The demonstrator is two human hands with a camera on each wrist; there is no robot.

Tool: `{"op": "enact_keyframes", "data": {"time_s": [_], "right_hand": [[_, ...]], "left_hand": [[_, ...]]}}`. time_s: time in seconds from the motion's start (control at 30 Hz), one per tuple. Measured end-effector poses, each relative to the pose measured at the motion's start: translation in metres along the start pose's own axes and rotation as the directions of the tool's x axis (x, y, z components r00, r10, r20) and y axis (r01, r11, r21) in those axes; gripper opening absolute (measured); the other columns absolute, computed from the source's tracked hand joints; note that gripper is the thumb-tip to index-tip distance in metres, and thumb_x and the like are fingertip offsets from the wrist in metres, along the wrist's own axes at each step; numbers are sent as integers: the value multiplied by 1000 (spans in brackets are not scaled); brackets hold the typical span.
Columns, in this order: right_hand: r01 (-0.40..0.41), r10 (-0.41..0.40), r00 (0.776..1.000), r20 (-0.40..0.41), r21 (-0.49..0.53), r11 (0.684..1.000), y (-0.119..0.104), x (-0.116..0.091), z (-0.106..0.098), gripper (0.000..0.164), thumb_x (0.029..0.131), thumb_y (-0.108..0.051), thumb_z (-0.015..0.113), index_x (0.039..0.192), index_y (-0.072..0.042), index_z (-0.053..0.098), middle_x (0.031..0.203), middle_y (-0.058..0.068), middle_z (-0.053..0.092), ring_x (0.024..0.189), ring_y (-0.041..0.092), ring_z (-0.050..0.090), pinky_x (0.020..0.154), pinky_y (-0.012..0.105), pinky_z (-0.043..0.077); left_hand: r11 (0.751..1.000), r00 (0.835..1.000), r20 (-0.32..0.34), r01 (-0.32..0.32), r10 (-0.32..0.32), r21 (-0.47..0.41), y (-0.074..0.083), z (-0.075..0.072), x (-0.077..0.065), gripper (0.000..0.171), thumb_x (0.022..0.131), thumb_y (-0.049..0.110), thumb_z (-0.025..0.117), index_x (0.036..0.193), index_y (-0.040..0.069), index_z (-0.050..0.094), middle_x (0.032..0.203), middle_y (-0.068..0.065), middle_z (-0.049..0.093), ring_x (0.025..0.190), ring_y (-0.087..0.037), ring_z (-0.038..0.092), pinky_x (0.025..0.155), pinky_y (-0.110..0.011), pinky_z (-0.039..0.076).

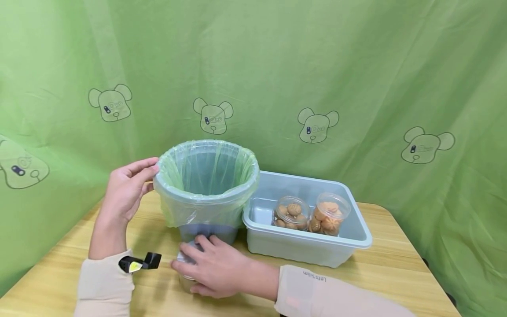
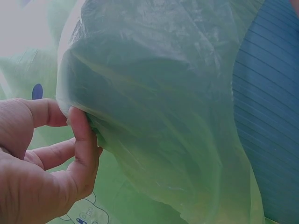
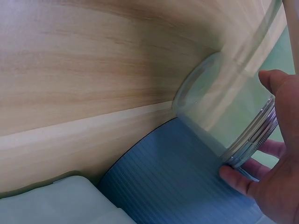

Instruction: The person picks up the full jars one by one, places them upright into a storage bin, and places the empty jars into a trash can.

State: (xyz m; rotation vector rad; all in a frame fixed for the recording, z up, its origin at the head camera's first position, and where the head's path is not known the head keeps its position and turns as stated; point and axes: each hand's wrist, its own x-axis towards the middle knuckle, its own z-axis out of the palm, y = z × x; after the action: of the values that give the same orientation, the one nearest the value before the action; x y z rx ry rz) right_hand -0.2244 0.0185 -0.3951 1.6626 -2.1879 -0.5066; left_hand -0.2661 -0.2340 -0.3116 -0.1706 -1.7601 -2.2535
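A blue trash bin (image 1: 207, 235) with a translucent green garbage bag (image 1: 174, 211) folded over its rim stands on the table. My left hand (image 1: 124, 187) pinches the bag-covered rim on the left side; thumb and fingers meet there in the left wrist view. In front of the bin, a clear jar (image 3: 217, 100) with a silvery lid (image 3: 252, 135) stands on the table, close against the bin's ribbed wall (image 3: 173, 172). My right hand (image 1: 218, 266) grips this jar around its lid from above. Nothing shows through the jar's clear wall. The hand hides much of the lid.
Right of the bin, a light blue plastic tub (image 1: 301, 246) stands against it. Inside are a clear jar of round brown cookies (image 1: 291, 215) and a jar of orange flower-shaped cookies (image 1: 328, 218). A green curtain (image 1: 277, 66) hangs behind the wooden table (image 1: 380, 281).
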Motion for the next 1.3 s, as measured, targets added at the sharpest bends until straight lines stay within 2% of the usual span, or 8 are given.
{"op": "enact_keyframes", "data": {"time_s": [0.13, 0.3, 0.6, 0.97, 1.3], "right_hand": [[-3, 3, 1000, 4, 3, 1000, -1, -1, -3, 62, 99, -63, 50, 152, -32, 39, 152, 6, 41, 118, 27, 51, 88, 35, 53], [6, -7, 1000, 16, 17, 1000, -1, -4, -8, 61, 98, -61, 52, 150, -31, 40, 146, 5, 45, 112, 26, 53, 82, 34, 52], [15, -16, 1000, 20, 68, 998, -2, -10, -14, 64, 90, -49, 61, 148, -31, 43, 140, 5, 47, 105, 26, 52, 73, 31, 47], [14, -27, 995, 101, 130, 991, 4, -10, -23, 67, 83, -60, 66, 143, -37, 46, 122, -2, 50, 96, 20, 48, 66, 25, 43], [42, -52, 994, 91, 104, 994, 10, -12, -36, 64, 78, -62, 63, 136, -37, 49, 116, -3, 48, 90, 19, 44, 59, 24, 37]], "left_hand": [[1000, 1000, 4, 2, -2, 0, 0, 0, 0, 18, 96, 9, 73, 114, 6, 72, 103, -2, 72, 86, -13, 68, 73, -22, 59], [1000, 1000, 3, 5, -5, -3, -1, 0, 0, 21, 96, 10, 73, 116, 4, 71, 104, -2, 71, 86, -13, 67, 73, -22, 58], [1000, 1000, 7, 5, -5, -3, -1, 0, 0, 20, 95, 10, 74, 115, 4, 71, 103, -2, 71, 86, -13, 67, 73, -22, 58], [1000, 1000, 11, 2, -2, -10, -1, 0, -1, 20, 95, 9, 73, 114, 4, 72, 103, -2, 71, 84, -13, 67, 72, -22, 58], [1000, 1000, 11, -1, 1, -16, 0, 0, -1, 17, 95, 8, 73, 112, 6, 73, 102, -2, 72, 83, -13, 67, 71, -21, 58]]}}
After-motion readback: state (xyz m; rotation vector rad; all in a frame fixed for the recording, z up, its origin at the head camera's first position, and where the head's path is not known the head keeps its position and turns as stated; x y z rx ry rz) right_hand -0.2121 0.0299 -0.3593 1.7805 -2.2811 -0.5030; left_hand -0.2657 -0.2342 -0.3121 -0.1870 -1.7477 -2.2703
